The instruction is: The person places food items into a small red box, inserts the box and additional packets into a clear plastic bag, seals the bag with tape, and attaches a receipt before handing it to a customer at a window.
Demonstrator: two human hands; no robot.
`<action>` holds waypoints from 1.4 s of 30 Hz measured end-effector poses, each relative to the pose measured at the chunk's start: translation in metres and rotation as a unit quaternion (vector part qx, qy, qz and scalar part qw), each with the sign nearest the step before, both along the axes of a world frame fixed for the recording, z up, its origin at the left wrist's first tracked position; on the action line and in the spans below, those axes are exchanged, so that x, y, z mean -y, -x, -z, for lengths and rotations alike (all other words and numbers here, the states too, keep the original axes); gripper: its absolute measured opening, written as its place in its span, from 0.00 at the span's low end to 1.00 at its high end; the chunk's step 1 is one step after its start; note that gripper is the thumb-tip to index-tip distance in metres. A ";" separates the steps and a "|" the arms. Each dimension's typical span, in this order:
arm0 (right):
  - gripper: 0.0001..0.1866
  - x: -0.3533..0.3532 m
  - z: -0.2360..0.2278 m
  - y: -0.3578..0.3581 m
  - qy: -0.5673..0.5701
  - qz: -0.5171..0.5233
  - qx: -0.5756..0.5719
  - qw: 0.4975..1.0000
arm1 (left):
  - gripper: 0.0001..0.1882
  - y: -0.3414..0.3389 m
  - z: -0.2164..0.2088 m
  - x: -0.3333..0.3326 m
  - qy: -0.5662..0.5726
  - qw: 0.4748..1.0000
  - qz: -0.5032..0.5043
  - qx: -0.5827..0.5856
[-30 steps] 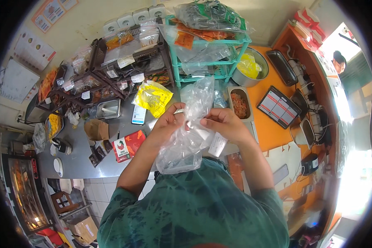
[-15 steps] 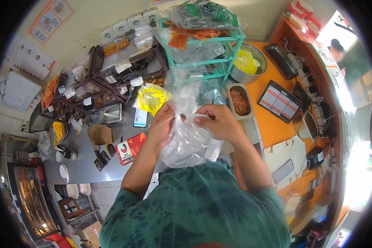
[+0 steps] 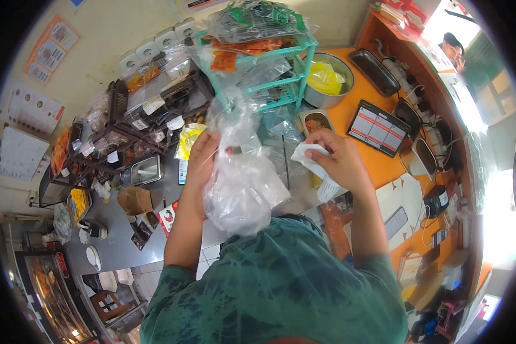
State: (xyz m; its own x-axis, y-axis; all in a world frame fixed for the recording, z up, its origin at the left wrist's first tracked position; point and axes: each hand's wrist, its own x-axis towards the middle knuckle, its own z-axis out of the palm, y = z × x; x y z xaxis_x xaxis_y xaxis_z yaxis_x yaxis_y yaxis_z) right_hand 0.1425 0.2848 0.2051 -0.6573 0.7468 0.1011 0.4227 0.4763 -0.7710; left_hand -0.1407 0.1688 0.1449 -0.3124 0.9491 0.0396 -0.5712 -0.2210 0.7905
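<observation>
- Left hand (image 3: 203, 159): raised at the upper left edge of a clear plastic bag (image 3: 238, 195); fingers closed on the plastic.
- Plastic bag: in front of the chest, crumpled, upper part reaching toward the turquoise rack (image 3: 302, 80), wide lower part near the shirt (image 3: 281, 281). A pale shape shows at its right side; cannot tell whether inside or behind.
- Right hand (image 3: 341, 163): well apart from the bag; thumb and fingers pinched on a white paper slip (image 3: 328, 188), whose lower end hangs down, tilted.
- Near the left hand: yellow packet (image 3: 187, 141) just beyond it; red box (image 3: 167, 219) partly hidden by the left forearm, on the grey metal table (image 3: 117, 238).
- Near the right hand: metal pan (image 3: 301, 121) holding orange-pink food (image 3: 314, 124), just beyond the fingers.
- Orange counter (image 3: 378, 166), right: tablet (image 3: 378, 127) with lit screen; pot (image 3: 321, 98) containing a yellow bag (image 3: 325, 78); phone (image 3: 396, 219) lying on a pale board.
- Upper right: another person (image 3: 452, 49), beyond the counter.
</observation>
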 end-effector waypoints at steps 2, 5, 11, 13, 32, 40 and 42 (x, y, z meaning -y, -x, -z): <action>0.14 0.001 0.007 -0.009 0.011 0.048 -0.032 0.998 | 0.09 0.002 0.011 -0.021 0.085 0.984 -0.091 -0.128; 0.15 0.010 0.011 -0.013 0.009 0.106 -0.077 0.991 | 0.11 0.005 0.038 -0.050 0.052 0.932 -0.174 -0.313; 0.13 0.015 0.067 -0.037 -0.008 0.264 -0.226 0.938 | 0.39 -0.022 0.083 -0.081 -0.027 0.738 -0.051 -0.672; 0.12 0.017 0.081 -0.059 0.008 0.295 -0.276 0.915 | 0.52 -0.030 0.106 -0.077 0.093 0.627 -0.036 -0.772; 0.09 0.176 0.080 -0.248 -0.265 0.673 -0.327 0.608 | 0.13 -0.275 -0.020 -0.298 -0.119 0.909 0.026 -0.398; 0.11 0.220 0.111 -0.213 -0.075 0.686 -0.331 0.644 | 0.45 -0.314 0.005 -0.392 -0.057 0.922 0.011 -0.383; 0.09 0.206 0.151 -0.216 -0.062 0.651 -0.256 0.712 | 0.44 -0.298 0.000 -0.286 -0.115 0.962 0.121 -0.215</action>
